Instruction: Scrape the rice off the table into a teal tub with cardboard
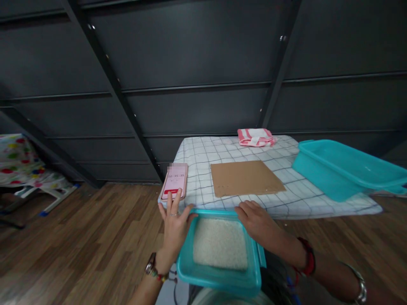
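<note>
A teal plastic tub (219,278) is held low at the front edge of the table, with white rice (220,245) in a flat layer inside. My right hand (254,220) grips its far right corner, fingers curled over the rim. My left hand (174,224) has its fingers spread; the thumb lies at the tub's far left corner. Its fingertips reach the lower end of a pink-cased phone (174,180), whose screen shows a running timer and a red button. Beyond the tub lies a flat piece of brown cardboard (244,178).
A larger teal tub (324,178) stands on the table's right side, overhanging the edge. At the back lies a folded pink-and-white cloth (256,137). A checked cloth (197,152) covers the table. Below the small tub, a round container's rim (229,296) partly shows.
</note>
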The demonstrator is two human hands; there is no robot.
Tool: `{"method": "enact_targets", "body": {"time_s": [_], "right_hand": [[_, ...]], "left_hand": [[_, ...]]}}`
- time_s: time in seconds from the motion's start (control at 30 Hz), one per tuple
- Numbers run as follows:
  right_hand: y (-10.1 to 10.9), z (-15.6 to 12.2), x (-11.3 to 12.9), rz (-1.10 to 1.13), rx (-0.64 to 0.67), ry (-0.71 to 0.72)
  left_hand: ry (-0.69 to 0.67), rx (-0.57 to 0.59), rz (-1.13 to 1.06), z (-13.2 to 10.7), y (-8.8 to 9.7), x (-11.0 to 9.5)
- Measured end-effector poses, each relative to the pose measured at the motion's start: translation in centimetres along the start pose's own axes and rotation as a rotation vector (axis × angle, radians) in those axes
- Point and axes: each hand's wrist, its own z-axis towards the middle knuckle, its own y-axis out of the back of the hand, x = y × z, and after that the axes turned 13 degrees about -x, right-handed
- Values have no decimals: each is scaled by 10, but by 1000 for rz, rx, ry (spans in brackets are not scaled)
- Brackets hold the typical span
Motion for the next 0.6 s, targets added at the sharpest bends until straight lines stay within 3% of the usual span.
{"method": "enact_targets", "body": {"time_s": [0.27,0.6], "right_hand": [[-2,-4,-5,5,-35,-6],[0,-8,-15,112,0,-14]], "left_hand": [[-239,27,-196,0,6,8],[-109,-14,-153,4,13,2]]}}
